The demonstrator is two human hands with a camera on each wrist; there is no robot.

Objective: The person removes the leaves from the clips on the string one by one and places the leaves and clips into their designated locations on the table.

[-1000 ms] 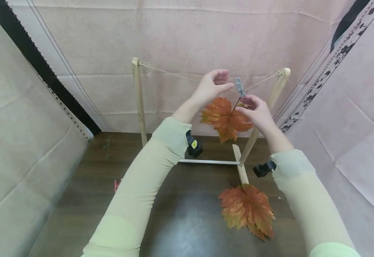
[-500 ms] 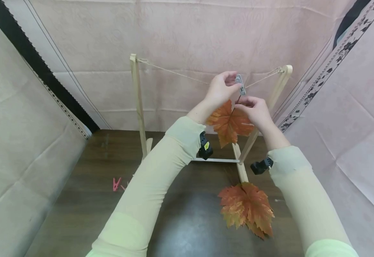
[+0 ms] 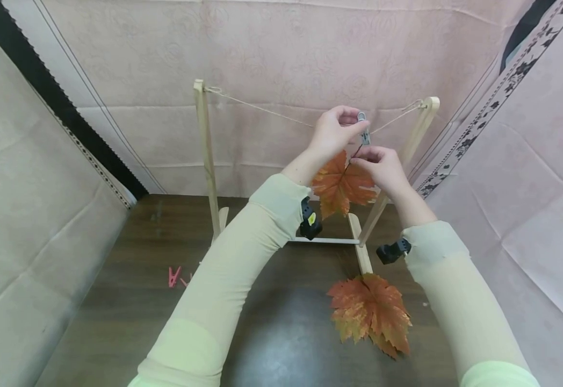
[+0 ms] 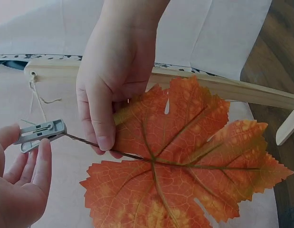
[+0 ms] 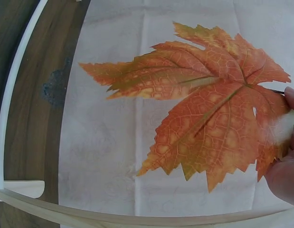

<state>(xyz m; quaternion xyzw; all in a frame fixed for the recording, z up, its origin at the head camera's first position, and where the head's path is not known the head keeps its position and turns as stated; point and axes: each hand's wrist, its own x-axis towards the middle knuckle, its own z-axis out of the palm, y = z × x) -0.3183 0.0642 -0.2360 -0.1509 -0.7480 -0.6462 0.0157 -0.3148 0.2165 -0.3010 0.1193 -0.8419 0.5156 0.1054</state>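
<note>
My left hand point(image 3: 334, 129) pinches a grey clothespin point(image 4: 42, 132) between thumb and fingers, up at the string point(image 3: 262, 111). The stem of an orange artificial maple leaf point(image 4: 184, 156) runs into the tip of that clothespin. Just below, my right hand point(image 3: 382, 167) pinches the stem between thumb and fingertips, near the leaf's base. The leaf hangs below both hands, its upper part overlapped by them in the head view. In the right wrist view it spreads wide, with only part of the right hand showing at the edge.
The string spans two wooden posts point(image 3: 206, 161) of a stand with a white crossbar point(image 3: 327, 241). More maple leaves point(image 3: 370, 314) lie stacked on the dark wooden table near its right foot. A pink clothespin point(image 3: 174, 277) lies left, beside other pieces partly behind the left sleeve.
My left hand has moved right and taken hold of the grey clothespin. My right hand has closed its fingertips on the leaf stem, and the leaf has shifted slightly.
</note>
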